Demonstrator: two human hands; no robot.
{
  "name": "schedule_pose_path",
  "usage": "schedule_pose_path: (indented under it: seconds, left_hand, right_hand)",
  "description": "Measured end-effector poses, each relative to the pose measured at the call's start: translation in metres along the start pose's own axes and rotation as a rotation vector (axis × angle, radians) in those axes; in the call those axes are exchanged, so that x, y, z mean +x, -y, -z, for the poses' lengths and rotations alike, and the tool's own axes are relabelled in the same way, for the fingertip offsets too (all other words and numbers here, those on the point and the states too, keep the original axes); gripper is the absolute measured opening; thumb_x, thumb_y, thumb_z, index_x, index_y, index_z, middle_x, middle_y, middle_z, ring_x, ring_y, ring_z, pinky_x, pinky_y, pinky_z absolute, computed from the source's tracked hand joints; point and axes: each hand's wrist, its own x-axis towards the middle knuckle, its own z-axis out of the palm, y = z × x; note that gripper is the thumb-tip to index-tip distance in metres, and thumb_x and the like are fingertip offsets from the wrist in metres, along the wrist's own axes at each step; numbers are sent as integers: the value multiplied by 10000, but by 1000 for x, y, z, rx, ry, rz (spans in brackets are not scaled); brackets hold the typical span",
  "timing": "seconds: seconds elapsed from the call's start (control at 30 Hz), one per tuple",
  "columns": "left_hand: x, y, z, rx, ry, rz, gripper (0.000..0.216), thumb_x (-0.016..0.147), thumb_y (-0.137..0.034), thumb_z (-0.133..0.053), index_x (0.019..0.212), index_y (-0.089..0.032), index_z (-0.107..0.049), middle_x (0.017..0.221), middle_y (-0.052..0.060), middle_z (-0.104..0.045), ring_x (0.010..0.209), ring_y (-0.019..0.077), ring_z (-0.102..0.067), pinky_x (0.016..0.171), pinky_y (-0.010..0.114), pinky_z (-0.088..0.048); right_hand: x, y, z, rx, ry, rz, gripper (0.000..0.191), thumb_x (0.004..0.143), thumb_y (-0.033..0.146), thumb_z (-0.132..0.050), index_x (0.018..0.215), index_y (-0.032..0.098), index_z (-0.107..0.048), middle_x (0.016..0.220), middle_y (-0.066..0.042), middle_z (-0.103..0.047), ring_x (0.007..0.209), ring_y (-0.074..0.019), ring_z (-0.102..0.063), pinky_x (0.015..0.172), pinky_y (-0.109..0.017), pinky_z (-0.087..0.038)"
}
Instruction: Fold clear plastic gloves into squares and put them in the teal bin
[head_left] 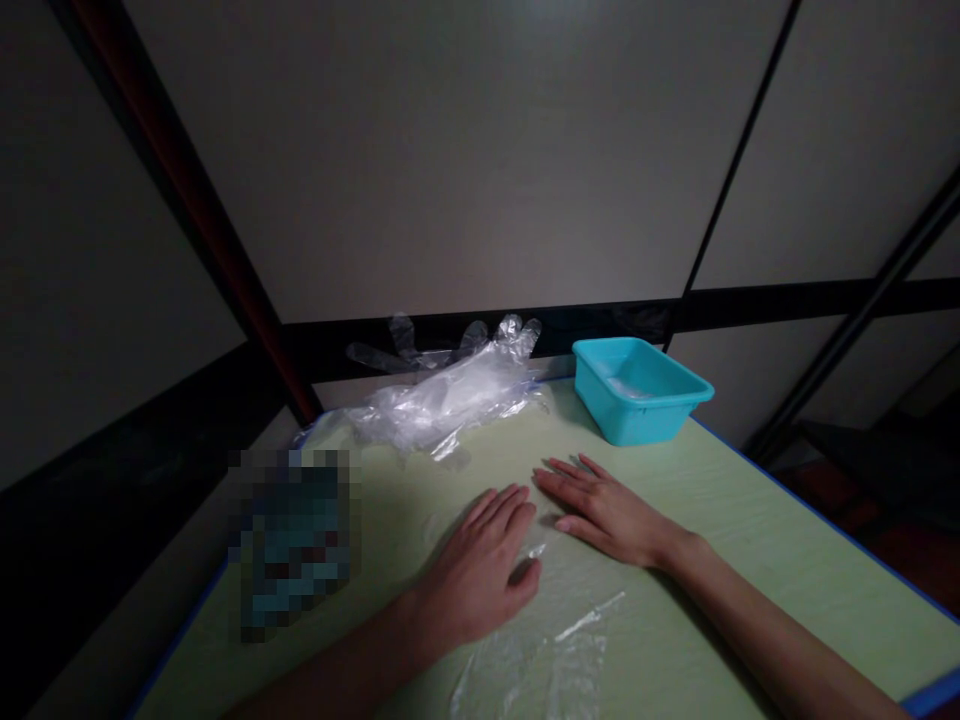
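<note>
My left hand (pixel 480 570) rests palm down over a clear plastic glove (pixel 547 660) lying on the table, its fingers stretched out and the thumb apart. The near end of that thin glove runs out of the bottom of the picture, and part of it is hidden under the hand. To the right, my right hand (pixel 604 510) lies flat with fingers spread near the far end of the glove. Neither hand grips anything. Beyond them a loose pile of clear disposable plastic gloves (pixel 450 400) spreads along the table's far edge.
A turquoise plastic basin (pixel 652 420) stands at the far right of the pile, with something pale and see-through inside. At the left edge sits a blurred-out item (pixel 300 545). The light green table (pixel 750 520) has a blue edge; a panelled wall (pixel 480 180) rises behind it.
</note>
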Motion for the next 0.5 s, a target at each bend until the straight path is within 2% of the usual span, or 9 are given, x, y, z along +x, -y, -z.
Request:
schedule_pose_path:
  seconds: [0.5]
  left_hand:
    - [0,0,2,22,25,37,473,747,-273,-485,1176,-119,-357,1258,132,-429,1185,224,-362,1022,403,-233]
  right_hand:
    - [-24,-43,0,-128,-154,-269,514,867,468,-300,1277,165,-363,1298,-122,-409,1215,-272,-319,970,-517,-264]
